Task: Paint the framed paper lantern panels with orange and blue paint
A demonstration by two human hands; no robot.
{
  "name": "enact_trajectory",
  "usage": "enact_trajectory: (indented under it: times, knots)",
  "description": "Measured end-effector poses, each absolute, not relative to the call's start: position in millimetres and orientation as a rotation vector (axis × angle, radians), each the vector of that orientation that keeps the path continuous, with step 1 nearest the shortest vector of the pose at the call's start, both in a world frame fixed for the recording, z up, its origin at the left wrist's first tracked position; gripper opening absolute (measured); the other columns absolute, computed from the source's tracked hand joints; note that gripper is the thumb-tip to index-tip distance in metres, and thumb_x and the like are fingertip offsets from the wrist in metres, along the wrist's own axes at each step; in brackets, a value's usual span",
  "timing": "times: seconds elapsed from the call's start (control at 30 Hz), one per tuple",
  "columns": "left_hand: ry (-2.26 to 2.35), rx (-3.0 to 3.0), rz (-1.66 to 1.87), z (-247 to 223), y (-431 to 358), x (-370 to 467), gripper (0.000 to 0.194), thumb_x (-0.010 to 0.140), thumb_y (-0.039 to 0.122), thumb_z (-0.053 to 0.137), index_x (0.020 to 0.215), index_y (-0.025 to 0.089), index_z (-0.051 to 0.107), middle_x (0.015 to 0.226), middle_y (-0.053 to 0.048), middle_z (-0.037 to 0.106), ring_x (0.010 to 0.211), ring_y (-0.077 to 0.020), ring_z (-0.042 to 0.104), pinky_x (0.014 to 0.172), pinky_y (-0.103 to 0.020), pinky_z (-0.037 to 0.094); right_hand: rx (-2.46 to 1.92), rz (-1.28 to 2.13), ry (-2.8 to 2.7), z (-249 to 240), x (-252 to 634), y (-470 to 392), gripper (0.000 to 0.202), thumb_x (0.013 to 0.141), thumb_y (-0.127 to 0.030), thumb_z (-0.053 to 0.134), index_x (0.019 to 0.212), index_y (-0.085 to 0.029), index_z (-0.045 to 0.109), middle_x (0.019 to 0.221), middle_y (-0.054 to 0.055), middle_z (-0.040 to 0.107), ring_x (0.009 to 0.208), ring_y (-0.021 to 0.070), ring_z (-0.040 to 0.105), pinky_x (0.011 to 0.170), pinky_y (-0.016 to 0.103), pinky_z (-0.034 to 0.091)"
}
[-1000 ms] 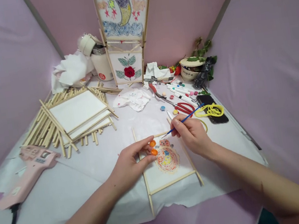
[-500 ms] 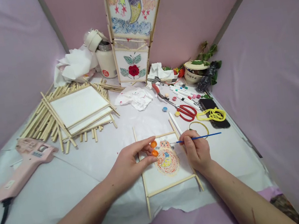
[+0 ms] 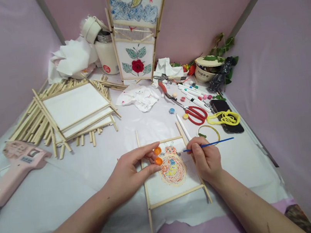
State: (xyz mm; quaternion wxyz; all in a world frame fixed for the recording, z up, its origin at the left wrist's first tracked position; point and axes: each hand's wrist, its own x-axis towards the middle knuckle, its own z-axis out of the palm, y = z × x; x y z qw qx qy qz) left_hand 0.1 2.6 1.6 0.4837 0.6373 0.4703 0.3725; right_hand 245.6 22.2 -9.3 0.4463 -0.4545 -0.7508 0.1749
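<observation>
Between the thumb and fingers of my left hand are two small orange paint cups, held over the left side of a stick-framed white panel. A dotted drawing in orange, yellow and blue shows on that panel. My right hand pinches a thin blue paintbrush at the panel's right edge. The brush tip points left, close to the upper part of the drawing. Just above my right hand lies a white pen.
At left are a pink glue gun, stacked framed panels and sticks. A decorated upright frame stands behind. Red-handled scissors, pliers, markers, a phone with yellow cord and a bowl lie right.
The camera view has shifted slightly, so the background items sit a little higher and wider apart. Both hands keep their hold, with the brush tip still near the top of the drawing.
</observation>
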Motion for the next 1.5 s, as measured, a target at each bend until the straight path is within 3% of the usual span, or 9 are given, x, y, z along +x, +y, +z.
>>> enact_trajectory:
  times: [1.07, 1.37, 1.5]
  knots:
    - [1.134, 1.555, 0.904, 3.8, 1.9, 1.9, 0.047, 0.081, 0.025, 0.071, 0.127, 0.028, 0.062, 0.100, -0.003, 0.073, 0.095, -0.0209, 0.068, 0.093, -0.042, 0.052, -1.156, 0.493, -1.771, -11.8, 247.0, 18.8, 0.024, 0.097, -0.023, 0.041, 0.079, -0.020, 0.057, 0.069, 0.000, 0.059, 0.063, 0.0140, 0.056, 0.063, 0.029, 0.043]
    - [1.146, 1.565, 0.899, 4.0, 2.1, 1.8, 0.047, 0.081, 0.024, 0.072, 0.127, 0.028, 0.062, 0.100, -0.002, 0.072, 0.095, -0.0188, 0.068, 0.092, -0.037, 0.052, -1.158, 0.445, -1.706, -9.8, 247.2, 16.7, 0.024, 0.095, -0.020, 0.043, 0.076, -0.019, 0.058, 0.069, 0.001, 0.059, 0.063, 0.0139, 0.055, 0.062, 0.030, 0.044]
    - [1.137, 1.595, 0.904, 5.0, 2.3, 2.0, 0.047, 0.082, 0.023, 0.070, 0.127, 0.026, 0.061, 0.099, -0.002, 0.073, 0.093, -0.0183, 0.068, 0.090, -0.035, 0.053, -0.965, 0.460, -1.585, -10.4, 244.2, 13.9, 0.022, 0.094, -0.021, 0.042, 0.079, -0.020, 0.059, 0.070, 0.002, 0.059, 0.061, 0.0151, 0.055, 0.059, 0.032, 0.044]
